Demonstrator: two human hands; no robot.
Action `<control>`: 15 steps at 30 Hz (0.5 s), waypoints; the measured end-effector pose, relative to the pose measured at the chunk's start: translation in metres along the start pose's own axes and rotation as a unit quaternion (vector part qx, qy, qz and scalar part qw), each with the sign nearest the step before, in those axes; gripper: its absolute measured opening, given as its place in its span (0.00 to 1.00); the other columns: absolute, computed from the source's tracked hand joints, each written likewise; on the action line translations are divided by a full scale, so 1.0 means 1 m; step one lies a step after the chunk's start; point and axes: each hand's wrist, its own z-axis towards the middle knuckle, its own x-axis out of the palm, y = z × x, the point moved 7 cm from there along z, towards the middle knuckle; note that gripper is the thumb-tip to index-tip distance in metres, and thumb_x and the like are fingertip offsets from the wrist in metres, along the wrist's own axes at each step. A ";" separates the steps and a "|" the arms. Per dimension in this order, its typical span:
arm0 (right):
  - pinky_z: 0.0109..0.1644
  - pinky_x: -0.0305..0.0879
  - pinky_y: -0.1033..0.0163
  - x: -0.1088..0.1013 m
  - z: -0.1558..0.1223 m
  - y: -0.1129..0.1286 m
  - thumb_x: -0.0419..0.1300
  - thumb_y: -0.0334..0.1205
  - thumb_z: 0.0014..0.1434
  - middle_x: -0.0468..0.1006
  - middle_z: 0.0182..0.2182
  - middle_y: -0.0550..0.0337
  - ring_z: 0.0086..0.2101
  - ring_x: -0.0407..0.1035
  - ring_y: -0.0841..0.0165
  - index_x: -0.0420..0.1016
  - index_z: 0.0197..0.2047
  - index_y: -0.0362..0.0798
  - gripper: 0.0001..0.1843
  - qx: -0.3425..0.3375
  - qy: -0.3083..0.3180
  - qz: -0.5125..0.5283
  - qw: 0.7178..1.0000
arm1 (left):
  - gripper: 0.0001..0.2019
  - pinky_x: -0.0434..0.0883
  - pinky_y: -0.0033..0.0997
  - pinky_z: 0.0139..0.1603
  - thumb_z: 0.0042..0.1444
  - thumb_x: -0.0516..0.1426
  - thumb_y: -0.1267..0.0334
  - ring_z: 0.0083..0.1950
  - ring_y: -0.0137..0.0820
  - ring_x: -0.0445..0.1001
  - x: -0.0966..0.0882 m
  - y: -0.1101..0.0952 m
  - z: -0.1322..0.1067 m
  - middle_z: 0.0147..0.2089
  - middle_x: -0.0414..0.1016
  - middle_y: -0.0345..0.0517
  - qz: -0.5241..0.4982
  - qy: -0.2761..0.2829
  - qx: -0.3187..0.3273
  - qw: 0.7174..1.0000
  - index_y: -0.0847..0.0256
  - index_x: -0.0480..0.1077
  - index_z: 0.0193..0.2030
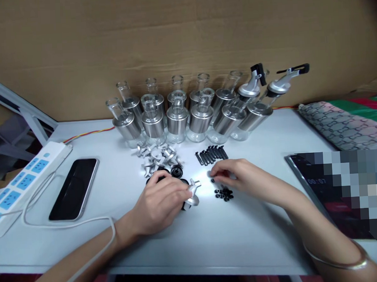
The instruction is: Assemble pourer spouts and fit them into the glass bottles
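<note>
Spout (pixel 193 199): silver, narrow tube above a round flange, gripped by left hand (pixel 161 201). Right hand (pixel 232 172): fingers narrowed at small black cap (pixel 212 180); cannot tell whether held.

Through the head camera I see a white table (pixel 260 242) carrying two rows of steel-sleeved bottles (pixel 177 121); nearer lie silver spout pieces (pixel 156 153), black levers (pixel 212 155), small black pieces (pixel 224 194), a phone (pixel 73 189) and a power strip (pixel 28 182).
</note>
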 end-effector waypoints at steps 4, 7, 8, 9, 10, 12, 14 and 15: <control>0.36 0.65 0.64 -0.001 0.001 0.005 0.53 0.33 0.62 0.79 0.33 0.57 0.32 0.72 0.68 0.76 0.39 0.46 0.09 -0.028 -0.035 -0.018 0.999 | 0.07 0.67 0.38 0.45 0.61 0.51 0.76 0.37 0.31 0.77 0.000 0.000 0.000 0.35 0.79 0.48 0.001 0.006 0.004 1.000 0.65 0.66 0.42; 0.36 0.65 0.64 0.001 -0.001 0.004 0.58 0.34 0.60 0.78 0.32 0.58 0.32 0.71 0.68 0.75 0.41 0.46 0.07 -0.035 -0.042 -0.034 0.998 | 0.07 0.68 0.37 0.43 0.60 0.51 0.76 0.37 0.31 0.77 0.001 -0.001 0.000 0.36 0.79 0.48 -0.002 0.011 0.007 1.000 0.65 0.66 0.42; 0.36 0.65 0.64 0.001 -0.001 0.004 0.59 0.33 0.59 0.77 0.32 0.59 0.31 0.71 0.68 0.75 0.40 0.47 0.06 -0.040 -0.044 -0.040 0.997 | 0.07 0.68 0.36 0.43 0.60 0.51 0.77 0.37 0.31 0.77 0.001 -0.001 0.000 0.36 0.79 0.48 -0.002 0.011 0.007 1.000 0.65 0.66 0.42; 0.36 0.65 0.64 0.002 -0.001 0.004 0.59 0.31 0.58 0.77 0.32 0.59 0.32 0.71 0.68 0.75 0.39 0.47 0.06 -0.049 -0.047 -0.045 0.997 | 0.07 0.68 0.37 0.43 0.60 0.52 0.77 0.37 0.31 0.77 0.001 -0.001 0.000 0.36 0.79 0.48 0.000 0.010 0.007 1.000 0.65 0.66 0.42; 0.37 0.65 0.64 0.002 -0.002 0.005 0.59 0.30 0.57 0.77 0.31 0.59 0.32 0.71 0.68 0.75 0.37 0.47 0.06 -0.060 -0.049 -0.048 0.996 | 0.07 0.68 0.37 0.43 0.59 0.52 0.77 0.36 0.31 0.77 0.001 0.000 0.000 0.36 0.79 0.48 0.003 0.009 0.007 1.000 0.65 0.66 0.42; 0.37 0.65 0.64 -0.001 -0.003 0.008 0.57 0.29 0.58 0.76 0.32 0.58 0.32 0.71 0.68 0.75 0.34 0.47 0.06 -0.076 -0.064 -0.051 0.994 | 0.07 0.68 0.37 0.44 0.59 0.52 0.77 0.36 0.31 0.77 0.001 0.000 0.001 0.36 0.79 0.48 0.009 0.009 0.006 1.000 0.64 0.66 0.42; 0.36 0.66 0.63 -0.009 -0.005 0.013 0.56 0.32 0.59 0.77 0.32 0.57 0.33 0.72 0.67 0.75 0.34 0.47 0.06 -0.077 -0.100 -0.042 0.991 | 0.07 0.68 0.37 0.44 0.60 0.52 0.76 0.36 0.31 0.77 0.001 -0.001 0.001 0.36 0.80 0.47 0.011 0.011 0.009 1.000 0.64 0.66 0.42; 0.35 0.66 0.63 -0.014 -0.007 0.016 0.56 0.33 0.60 0.77 0.33 0.56 0.33 0.72 0.66 0.74 0.35 0.47 0.06 -0.073 -0.122 -0.029 0.989 | 0.07 0.68 0.37 0.44 0.60 0.51 0.76 0.37 0.30 0.77 0.001 -0.002 0.001 0.36 0.80 0.47 0.011 0.012 0.010 1.000 0.63 0.66 0.42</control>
